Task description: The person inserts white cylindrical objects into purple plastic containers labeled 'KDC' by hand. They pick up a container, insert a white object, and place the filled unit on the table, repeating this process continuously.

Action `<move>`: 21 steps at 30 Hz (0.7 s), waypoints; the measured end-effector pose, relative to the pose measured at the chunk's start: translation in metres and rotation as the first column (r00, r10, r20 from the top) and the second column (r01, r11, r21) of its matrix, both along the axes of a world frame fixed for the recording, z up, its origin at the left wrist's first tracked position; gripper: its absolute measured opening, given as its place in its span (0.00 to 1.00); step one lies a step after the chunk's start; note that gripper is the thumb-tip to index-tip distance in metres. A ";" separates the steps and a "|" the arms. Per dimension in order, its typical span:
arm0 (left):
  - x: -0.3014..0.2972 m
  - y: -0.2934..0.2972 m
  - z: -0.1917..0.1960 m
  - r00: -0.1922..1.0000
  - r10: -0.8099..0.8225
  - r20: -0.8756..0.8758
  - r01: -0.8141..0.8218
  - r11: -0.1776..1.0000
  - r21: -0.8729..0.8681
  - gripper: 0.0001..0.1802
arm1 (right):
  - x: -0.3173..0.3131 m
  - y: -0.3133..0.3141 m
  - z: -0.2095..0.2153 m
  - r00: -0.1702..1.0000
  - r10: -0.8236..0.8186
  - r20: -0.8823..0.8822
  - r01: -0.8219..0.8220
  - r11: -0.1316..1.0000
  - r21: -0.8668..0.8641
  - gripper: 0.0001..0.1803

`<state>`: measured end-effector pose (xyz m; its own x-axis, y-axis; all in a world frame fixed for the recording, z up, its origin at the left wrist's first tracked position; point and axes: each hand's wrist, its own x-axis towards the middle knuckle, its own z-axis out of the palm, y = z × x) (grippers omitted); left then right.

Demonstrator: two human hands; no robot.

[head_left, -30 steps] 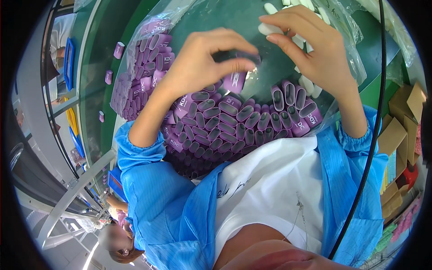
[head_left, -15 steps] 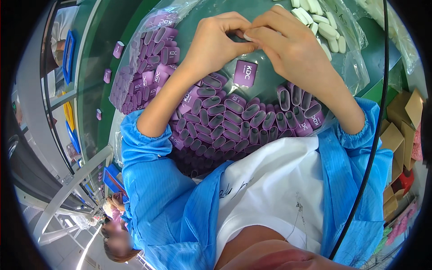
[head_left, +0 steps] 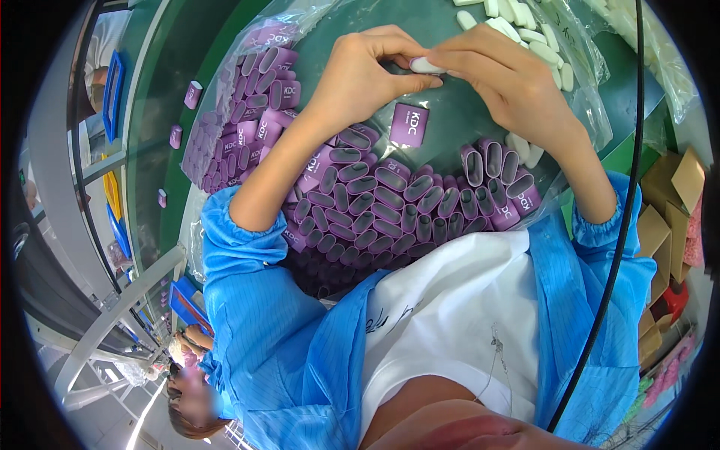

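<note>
We look down on a dark green surface point(head_left: 187, 112) that runs away to our left, with grey metal framing and blue trays beyond it; another person in a blue coat sits low at the left edge. Brown cardboard boxes point(head_left: 667, 217) stand at the right.

Before us lies a heap of small purple sleeves point(head_left: 390, 206), open-ended and flattened oval in section, packed side by side on clear plastic sheet. More of them are stacked in a block point(head_left: 240, 127) to the left, white lettering on their faces. One purple sleeve point(head_left: 409, 124) lies flat and alone just below our hands. A few stray ones sit apart on the surface at the far left.

White oval pieces point(head_left: 525, 30) lie in a clear bag at the top right.

Our left hand point(head_left: 360, 75) and right hand point(head_left: 510, 82) meet above the heap, fingertips pinched together on one white oval piece point(head_left: 426, 66). A black cable point(head_left: 626, 225) hangs down the right side across our blue sleeve point(head_left: 600, 285).
</note>
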<state>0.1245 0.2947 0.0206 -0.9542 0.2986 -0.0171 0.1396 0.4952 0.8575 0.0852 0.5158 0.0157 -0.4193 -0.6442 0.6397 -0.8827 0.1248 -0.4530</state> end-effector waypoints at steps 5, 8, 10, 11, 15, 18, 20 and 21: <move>-0.002 0.002 0.001 1.000 -0.011 -0.015 0.010 0.999 -0.031 0.13 | -0.005 -0.003 -0.003 0.992 0.011 -0.123 -0.009 1.000 0.016 0.14; -0.002 0.001 0.002 1.000 -0.007 0.013 0.007 1.000 -0.029 0.13 | -0.005 -0.003 -0.001 0.976 0.033 -0.217 -0.018 0.997 0.070 0.16; -0.001 0.000 -0.001 1.000 -0.015 -0.018 0.015 1.000 0.002 0.13 | -0.004 0.001 -0.004 0.966 0.038 -0.255 -0.015 0.996 0.092 0.18; -0.001 0.000 -0.002 0.999 -0.020 -0.036 0.021 1.000 0.020 0.13 | -0.003 0.004 -0.011 0.967 0.030 -0.254 -0.007 0.996 0.091 0.18; 0.002 -0.003 0.004 0.999 -0.031 -0.011 0.030 0.999 -0.030 0.13 | 0.002 0.006 -0.005 1.000 0.009 0.009 -0.009 1.000 0.023 0.18; 0.009 -0.010 0.018 0.992 -0.035 -0.119 0.018 0.990 -0.139 0.15 | -0.004 0.024 0.006 0.941 -0.134 0.309 0.159 0.985 -0.059 0.15; 0.010 -0.027 0.041 0.982 0.042 -0.184 -0.072 0.984 -0.163 0.18 | -0.013 0.027 0.014 0.894 -0.223 0.388 0.284 0.953 -0.108 0.11; 0.008 -0.045 0.052 0.977 0.095 -0.193 -0.126 0.980 -0.156 0.20 | -0.015 0.022 0.018 0.877 -0.272 0.396 0.337 0.935 -0.105 0.09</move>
<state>0.1325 0.2502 0.0724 -0.9725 0.1987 0.1212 0.2233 0.6497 0.7267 0.0707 0.5373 0.0340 -0.8038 -0.3440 0.4853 -0.5773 0.2541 -0.7760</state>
